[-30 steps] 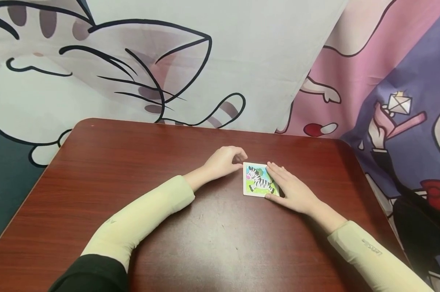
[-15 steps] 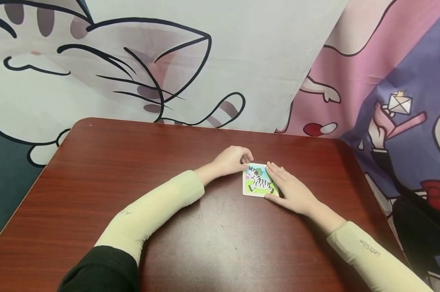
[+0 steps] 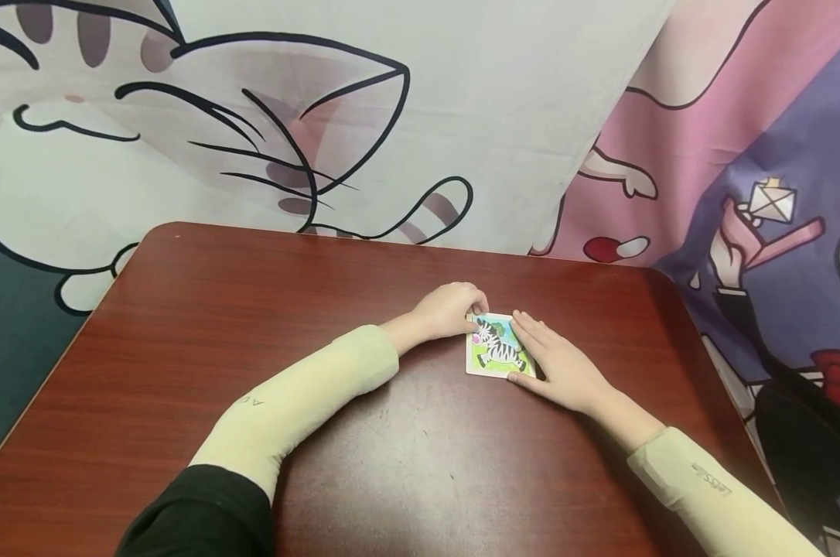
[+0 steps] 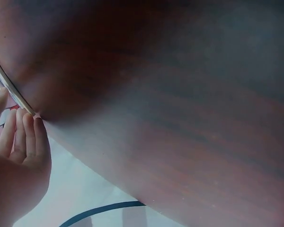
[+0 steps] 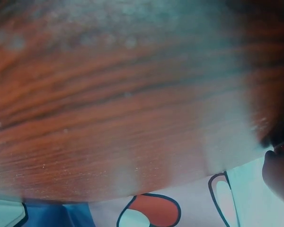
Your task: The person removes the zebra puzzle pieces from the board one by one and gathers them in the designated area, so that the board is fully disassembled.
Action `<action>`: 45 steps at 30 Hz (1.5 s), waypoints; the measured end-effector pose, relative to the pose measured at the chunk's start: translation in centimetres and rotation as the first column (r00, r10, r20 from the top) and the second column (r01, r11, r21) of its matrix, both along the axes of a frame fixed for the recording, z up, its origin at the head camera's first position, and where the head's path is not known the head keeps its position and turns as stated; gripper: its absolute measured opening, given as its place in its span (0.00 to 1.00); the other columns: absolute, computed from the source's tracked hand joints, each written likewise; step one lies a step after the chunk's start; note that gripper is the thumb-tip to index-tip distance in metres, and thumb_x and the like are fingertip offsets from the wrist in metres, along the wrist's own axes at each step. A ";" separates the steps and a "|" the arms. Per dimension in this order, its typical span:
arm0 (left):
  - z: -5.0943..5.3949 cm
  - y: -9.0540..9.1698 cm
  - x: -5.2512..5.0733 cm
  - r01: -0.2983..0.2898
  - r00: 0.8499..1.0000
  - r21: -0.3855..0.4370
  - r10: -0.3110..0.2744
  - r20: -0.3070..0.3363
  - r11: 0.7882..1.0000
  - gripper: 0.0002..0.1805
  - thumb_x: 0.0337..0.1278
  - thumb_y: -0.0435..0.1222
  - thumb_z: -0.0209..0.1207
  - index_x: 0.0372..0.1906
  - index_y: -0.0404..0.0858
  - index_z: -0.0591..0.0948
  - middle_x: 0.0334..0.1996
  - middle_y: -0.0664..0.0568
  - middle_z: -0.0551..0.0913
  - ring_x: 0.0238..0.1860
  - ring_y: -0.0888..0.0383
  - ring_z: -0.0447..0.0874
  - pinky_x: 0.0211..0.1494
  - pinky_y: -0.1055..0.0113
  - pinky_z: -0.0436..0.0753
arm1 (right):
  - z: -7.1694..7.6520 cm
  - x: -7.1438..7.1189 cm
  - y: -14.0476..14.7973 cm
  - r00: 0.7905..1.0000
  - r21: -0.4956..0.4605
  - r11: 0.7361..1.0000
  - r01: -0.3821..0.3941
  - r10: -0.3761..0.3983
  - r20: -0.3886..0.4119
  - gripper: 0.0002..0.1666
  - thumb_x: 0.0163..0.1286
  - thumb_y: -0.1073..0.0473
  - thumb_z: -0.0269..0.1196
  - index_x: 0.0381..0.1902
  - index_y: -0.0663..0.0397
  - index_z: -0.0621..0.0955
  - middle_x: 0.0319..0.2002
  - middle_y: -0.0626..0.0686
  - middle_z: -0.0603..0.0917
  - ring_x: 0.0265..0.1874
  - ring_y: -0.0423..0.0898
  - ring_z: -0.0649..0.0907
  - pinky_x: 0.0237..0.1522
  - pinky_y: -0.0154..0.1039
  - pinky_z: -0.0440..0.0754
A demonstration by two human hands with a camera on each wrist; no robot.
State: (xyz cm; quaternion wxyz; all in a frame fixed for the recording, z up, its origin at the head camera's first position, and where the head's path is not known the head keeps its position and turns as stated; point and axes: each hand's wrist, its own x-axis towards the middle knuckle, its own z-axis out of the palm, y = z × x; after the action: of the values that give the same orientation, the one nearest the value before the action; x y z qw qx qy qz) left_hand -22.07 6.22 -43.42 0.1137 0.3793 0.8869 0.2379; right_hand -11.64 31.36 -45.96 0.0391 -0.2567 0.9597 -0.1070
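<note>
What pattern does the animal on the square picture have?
The zebra has black and white stripes, best in the head view.

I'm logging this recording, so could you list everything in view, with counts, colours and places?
zebra picture: one, white border with blue, green, black and white print, on the table
table: one, reddish brown, under the hands
cartoon cloth: number of pieces unclear, mainly white, pink and purple, behind and right of the table
pale sleeves: two, pale yellow, one on each arm
black sleeve: one, black, upper left arm
left hand: one, bare, at the picture's far left corner
right hand: one, bare, along the picture's right side
</note>
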 end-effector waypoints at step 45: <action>0.0 0.5 0.8 -0.016 0.999 -0.020 0.015 -0.033 1.000 0.17 0.63 0.38 0.73 0.55 0.41 0.87 0.54 0.51 0.86 0.54 0.56 0.84 0.65 0.62 0.81 | -0.2 0.1 0.1 0.999 -0.016 0.999 -0.028 0.027 -0.046 0.56 0.72 0.39 0.68 0.84 0.60 0.58 0.85 0.59 0.59 0.84 0.58 0.61 0.86 0.48 0.57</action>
State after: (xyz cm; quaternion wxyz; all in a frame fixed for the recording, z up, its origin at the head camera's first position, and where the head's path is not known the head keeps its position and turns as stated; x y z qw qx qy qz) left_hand -21.28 6.68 -43.42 0.1012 0.3751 0.8939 0.2235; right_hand -11.50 31.45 -46.11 0.0165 -0.2727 0.9558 -0.1088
